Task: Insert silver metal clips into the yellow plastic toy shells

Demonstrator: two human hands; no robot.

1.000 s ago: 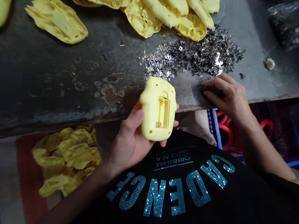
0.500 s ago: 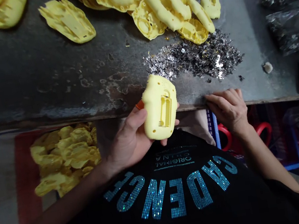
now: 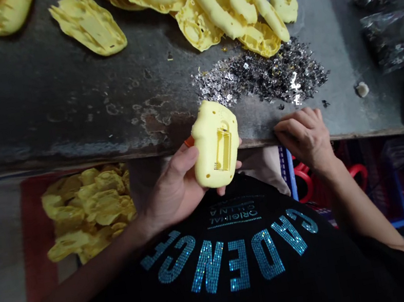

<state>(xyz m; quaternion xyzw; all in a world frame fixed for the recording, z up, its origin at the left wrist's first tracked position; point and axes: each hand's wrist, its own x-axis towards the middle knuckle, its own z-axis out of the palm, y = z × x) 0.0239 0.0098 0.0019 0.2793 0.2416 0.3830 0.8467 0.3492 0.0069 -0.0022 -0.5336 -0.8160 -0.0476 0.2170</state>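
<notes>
A scarred dark metal worktop (image 3: 41, 106) carries moulded yellow plastic shells (image 3: 216, 8) and a glittering pile of silver-grey metal flakes (image 3: 263, 77); more shells (image 3: 90, 207) lie lower down on a striped cloth (image 3: 40, 252); the left hand (image 3: 171, 185) has its fingers (image 3: 183, 159) clamped around a smooth yellow plastic housing (image 3: 216, 143), over the worktop's edge; the right hand (image 3: 305, 138), empty, rests slightly curled fingers (image 3: 287, 128), close together, on that edge.

We've got 1 pale yellow moulded plastic housing (image 3: 216, 143) right here, cradled in the left hand (image 3: 173, 190) just over the near edge of the steel bench (image 3: 71, 161). It's a rounded, chunky shell, sitting upright, with a rectangular ribbed recess facing us and tiny holes dotting its far end, fingertips (image 3: 221, 190) showing at its near end.
</notes>
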